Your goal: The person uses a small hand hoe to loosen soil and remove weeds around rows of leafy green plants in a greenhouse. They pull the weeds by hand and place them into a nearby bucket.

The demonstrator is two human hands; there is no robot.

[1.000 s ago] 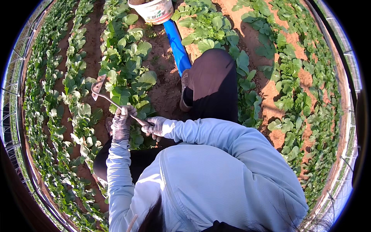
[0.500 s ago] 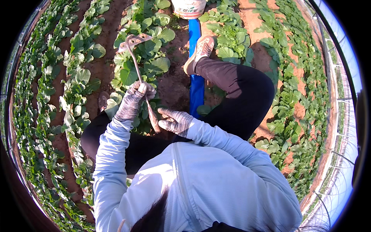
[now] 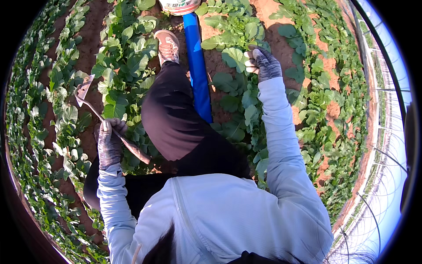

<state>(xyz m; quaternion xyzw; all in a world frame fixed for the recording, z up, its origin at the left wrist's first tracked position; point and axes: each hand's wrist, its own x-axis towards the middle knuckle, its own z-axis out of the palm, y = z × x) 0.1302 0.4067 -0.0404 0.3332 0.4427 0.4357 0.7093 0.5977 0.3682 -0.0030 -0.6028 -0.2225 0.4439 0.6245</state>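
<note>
Leafy green rows (image 3: 116,103) run on both sides of the blue strip (image 3: 196,61), my landmark; a dark-trousered leg (image 3: 176,114) lies along the strip's left; a white bucket (image 3: 180,7) shows at its far end; the hoe (image 3: 135,148) is well left of it, blade above the leaves; the left hand (image 3: 110,138), also left of the strip, is wrapped around the hoe; the right hand (image 3: 265,66), right of it, has bent fingers beside a broad leaf (image 3: 233,57); whether it pinches anything, I cannot tell; the step looks like a right-handed reach among plants; the next move seems to call for careful fingers and a steady hoe.
</note>
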